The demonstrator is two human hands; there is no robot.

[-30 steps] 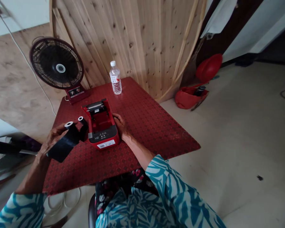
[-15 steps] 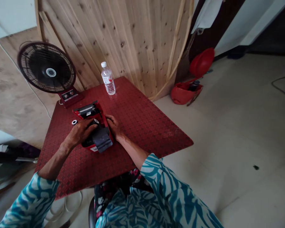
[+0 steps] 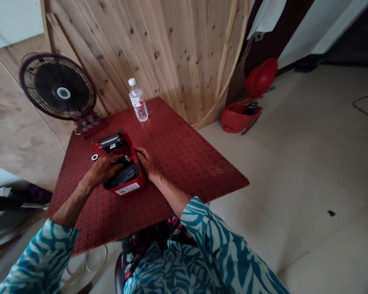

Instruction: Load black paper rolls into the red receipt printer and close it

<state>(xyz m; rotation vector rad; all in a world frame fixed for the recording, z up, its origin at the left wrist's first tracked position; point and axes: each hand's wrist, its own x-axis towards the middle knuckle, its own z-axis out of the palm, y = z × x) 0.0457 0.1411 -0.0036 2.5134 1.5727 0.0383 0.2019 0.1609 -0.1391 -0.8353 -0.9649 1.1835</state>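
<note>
A small red printer (image 3: 127,188) with its lid open sits on the red patterned table (image 3: 184,159). My left hand (image 3: 102,169) reaches into its open bay, fingers closed on a black ribbon roll (image 3: 124,173) with a white core that lies in the bay. My right hand (image 3: 145,161) rests against the printer's right side, fingers curled on its edge. A second small white-cored roll (image 3: 95,157) lies on the table just left of the printer.
A black table fan (image 3: 58,87) stands at the table's back left and a water bottle (image 3: 138,102) at the back. A round wooden board (image 3: 171,49) leans behind. Red bag (image 3: 237,118) and red helmet (image 3: 260,75) on the floor right.
My left hand brought the black ribbon roll from the table's left side into the printer bay; its loose tail no longer hangs over the front. My right hand stayed on the printer.
</note>
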